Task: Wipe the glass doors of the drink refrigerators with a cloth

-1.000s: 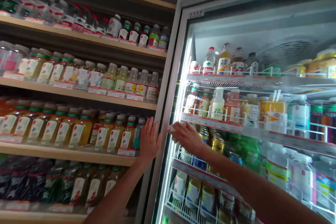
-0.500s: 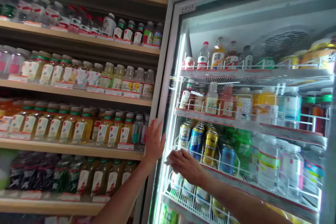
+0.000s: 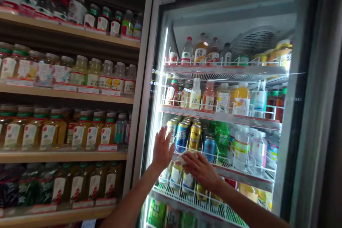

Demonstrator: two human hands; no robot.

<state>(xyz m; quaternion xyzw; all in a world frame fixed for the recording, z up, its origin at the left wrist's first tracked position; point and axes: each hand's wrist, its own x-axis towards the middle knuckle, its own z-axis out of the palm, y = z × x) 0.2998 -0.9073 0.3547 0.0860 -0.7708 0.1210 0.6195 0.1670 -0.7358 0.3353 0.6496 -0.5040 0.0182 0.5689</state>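
My left hand [image 3: 162,151] is raised at the left part of the glass door of a lit drinks fridge. Its fingers are stretched out and hold nothing; whether the palm touches the glass I cannot tell. To the right and slightly lower, my right hand [image 3: 201,172] presses a crumpled whitish cloth [image 3: 184,157] under its fingers, at or close to the glass. Behind the door, near my hands, stand a blue can [image 3: 182,136], a gold can [image 3: 195,137] and a green bottle [image 3: 222,139] on a wire rack.
On the left, wooden shelves [image 3: 64,156] carry rows of bottled drinks, with price tags along their edges. A grey door frame [image 3: 141,114] stands between shelves and glass. More bottles fill the upper fridge racks [image 3: 227,117]. A dark vertical edge borders the right side.
The view has turned right, showing more of the fridge. My left hand has moved from the door frame onto the glass area. My right hand and the cloth have shifted right across the door.
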